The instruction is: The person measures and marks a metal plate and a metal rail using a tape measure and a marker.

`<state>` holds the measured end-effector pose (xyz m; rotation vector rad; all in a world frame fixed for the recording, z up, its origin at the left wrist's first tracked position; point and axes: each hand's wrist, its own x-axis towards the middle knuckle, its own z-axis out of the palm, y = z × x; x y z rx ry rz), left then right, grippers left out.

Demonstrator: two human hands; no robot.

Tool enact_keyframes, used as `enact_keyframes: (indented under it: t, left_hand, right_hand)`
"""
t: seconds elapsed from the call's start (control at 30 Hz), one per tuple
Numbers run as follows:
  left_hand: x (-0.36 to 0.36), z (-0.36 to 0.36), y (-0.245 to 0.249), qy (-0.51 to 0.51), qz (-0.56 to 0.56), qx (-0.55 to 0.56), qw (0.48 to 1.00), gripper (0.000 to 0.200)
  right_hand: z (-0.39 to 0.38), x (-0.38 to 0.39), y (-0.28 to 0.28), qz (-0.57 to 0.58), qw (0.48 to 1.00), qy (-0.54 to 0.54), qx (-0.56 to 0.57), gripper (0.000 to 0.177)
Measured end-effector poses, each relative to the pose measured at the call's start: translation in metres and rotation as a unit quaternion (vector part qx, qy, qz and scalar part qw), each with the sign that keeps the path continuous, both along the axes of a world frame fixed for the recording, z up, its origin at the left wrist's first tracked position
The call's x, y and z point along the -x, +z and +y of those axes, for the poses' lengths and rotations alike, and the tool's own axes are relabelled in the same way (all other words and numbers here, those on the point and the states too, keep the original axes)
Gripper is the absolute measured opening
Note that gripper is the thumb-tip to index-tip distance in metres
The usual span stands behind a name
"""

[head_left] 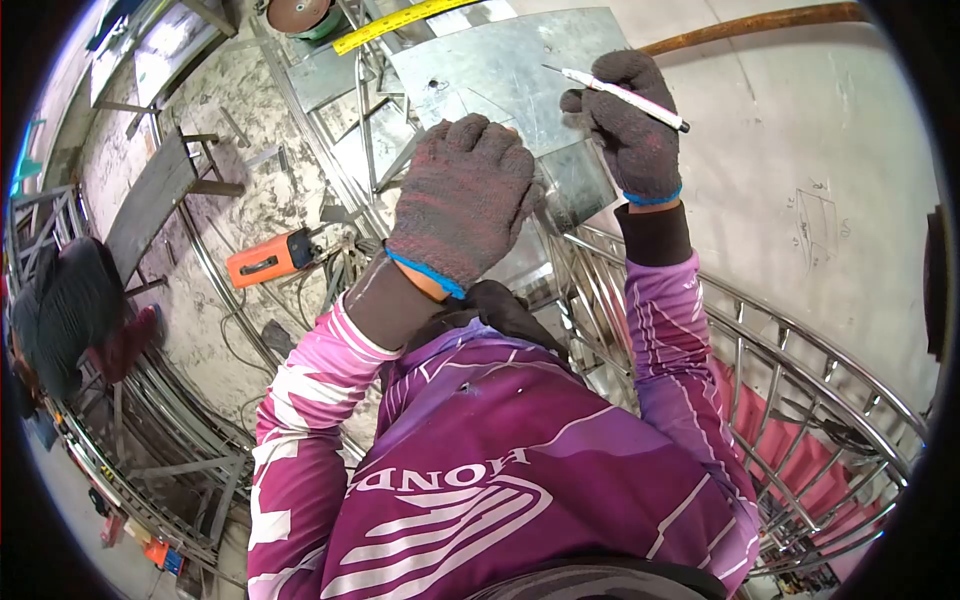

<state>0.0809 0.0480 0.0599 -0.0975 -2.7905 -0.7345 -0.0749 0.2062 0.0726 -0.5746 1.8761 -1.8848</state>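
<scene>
Pen (625, 97), one, clasped diagonally in right hand (632, 135), tip pointed upper-left, left hand (462, 195) flattened on one metal sheet (510, 60).

- One head-worn view looks steeply down over the person's own jersey (480, 480), fisheye-rounded with dark corners.
- It sits near: left hand (462, 190) and right hand (632, 125) with pen (625, 97) at upper centre, floor (230, 200) at left.
</scene>
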Motion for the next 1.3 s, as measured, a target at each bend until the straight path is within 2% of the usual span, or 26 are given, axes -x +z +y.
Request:
enact_keyframes:
  t: [0.03, 0.1, 0.13, 0.17, 0.2, 0.23, 0.3, 0.37, 0.4, 0.43, 0.5, 0.53, 0.63, 0.73, 0.77, 0.83, 0.87, 0.9, 0.97, 1.07, 1.17, 1.23, 1.3]
  left_hand:
    - [-0.002, -0.006, 0.004, -0.005, -0.002, 0.001, 1.000, 0.037]
    - [-0.008, -0.020, 0.009, 0.002, -0.057, -0.076, 0.995, 0.036]
    - [-0.013, -0.030, 0.000, 0.028, -0.007, -0.145, 0.989, 0.034]
    - [-0.022, -0.040, -0.024, 0.045, 0.095, -0.195, 0.975, 0.031]
    - [-0.029, -0.050, -0.044, 0.091, 0.044, -0.327, 0.940, 0.031]
    - [-0.032, -0.055, -0.035, 0.140, 0.008, -0.416, 0.899, 0.032]
    - [-0.043, -0.070, -0.056, 0.235, -0.026, -0.532, 0.813, 0.031]
    - [-0.049, -0.083, -0.069, 0.243, -0.033, -0.545, 0.802, 0.034]
    - [-0.047, -0.085, -0.079, 0.231, 0.001, -0.573, 0.786, 0.025]
    - [-0.046, -0.088, -0.088, 0.229, 0.001, -0.571, 0.788, 0.025]
    - [-0.043, -0.094, -0.097, 0.224, -0.012, -0.632, 0.741, 0.012]
    - [-0.041, -0.097, -0.086, 0.227, -0.050, -0.633, 0.739, 0.008]
    - [-0.032, -0.098, -0.082, 0.254, -0.061, -0.618, 0.741, 0.003]
    - [-0.027, -0.100, -0.069, 0.261, -0.084, -0.612, 0.741, 0.006]
    - [-0.025, -0.103, -0.062, 0.273, -0.098, -0.562, 0.775, 0.012]
    - [-0.025, -0.120, -0.073, 0.253, -0.036, -0.416, 0.872, 0.023]
    - [-0.020, -0.121, -0.069, 0.244, 0.026, -0.349, 0.904, 0.030]
    - [-0.016, -0.128, -0.061, 0.250, 0.033, -0.342, 0.905, 0.030]
    - [-0.007, -0.139, -0.039, 0.233, 0.013, -0.211, 0.949, 0.033]
    - [0.007, -0.149, -0.004, 0.210, 0.016, -0.110, 0.971, 0.034]
    - [0.013, -0.144, 0.019, 0.156, 0.097, -0.078, 0.980, 0.028]
    - [0.007, -0.147, 0.013, 0.125, 0.083, -0.078, 0.986, 0.026]
    - [0.004, -0.129, 0.022, 0.121, 0.070, -0.217, 0.966, 0.028]
  right_hand:
    - [0.001, -0.001, -0.001, -0.002, 1.000, -0.005, 0.001, 0.023]
    - [0.002, -0.002, -0.003, 0.032, 0.999, 0.003, -0.003, 0.025]
    - [0.005, -0.002, -0.002, 0.033, 0.999, -0.002, 0.000, 0.025]
    - [0.010, -0.005, 0.001, 0.047, 0.999, -0.022, -0.002, 0.024]
    - [0.015, -0.008, 0.003, 0.059, 0.997, -0.041, -0.003, 0.024]
    - [0.022, -0.011, 0.006, 0.060, 0.997, -0.047, -0.001, 0.024]
    - [0.037, -0.013, 0.010, 0.128, 0.985, -0.115, -0.034, 0.021]
    - [0.061, -0.007, 0.002, 0.165, 0.971, -0.169, -0.046, 0.022]
    - [0.074, -0.005, -0.005, 0.138, 0.970, -0.199, -0.026, 0.023]
    - [0.083, -0.004, -0.010, 0.109, 0.968, -0.226, -0.005, 0.025]
    - [0.099, -0.003, -0.021, 0.104, 0.965, -0.242, -0.008, 0.027]
    - [0.102, -0.001, -0.026, 0.110, 0.962, -0.250, -0.007, 0.026]
    - [0.108, 0.005, -0.037, 0.112, 0.955, -0.274, -0.004, 0.024]
    - [0.114, 0.013, -0.037, 0.102, 0.949, -0.295, -0.038, 0.027]
    - [0.115, 0.014, -0.038, 0.098, 0.952, -0.288, -0.028, 0.027]
    - [0.119, 0.010, -0.038, 0.108, 0.953, -0.278, -0.051, 0.028]
    - [0.121, 0.007, -0.037, 0.092, 0.959, -0.266, -0.026, 0.028]
    - [0.125, 0.004, -0.038, 0.092, 0.961, -0.259, -0.017, 0.028]
    - [0.135, -0.004, -0.045, 0.046, 0.967, -0.249, -0.015, 0.029]
    - [0.145, -0.020, -0.061, 0.015, 0.969, -0.247, -0.011, 0.030]
    - [0.149, -0.033, -0.072, -0.004, 0.972, -0.235, -0.019, 0.029]
    - [0.158, -0.037, -0.083, -0.016, 0.974, -0.228, -0.005, 0.029]
    - [0.160, -0.036, -0.084, -0.012, 0.971, -0.238, -0.002, 0.029]
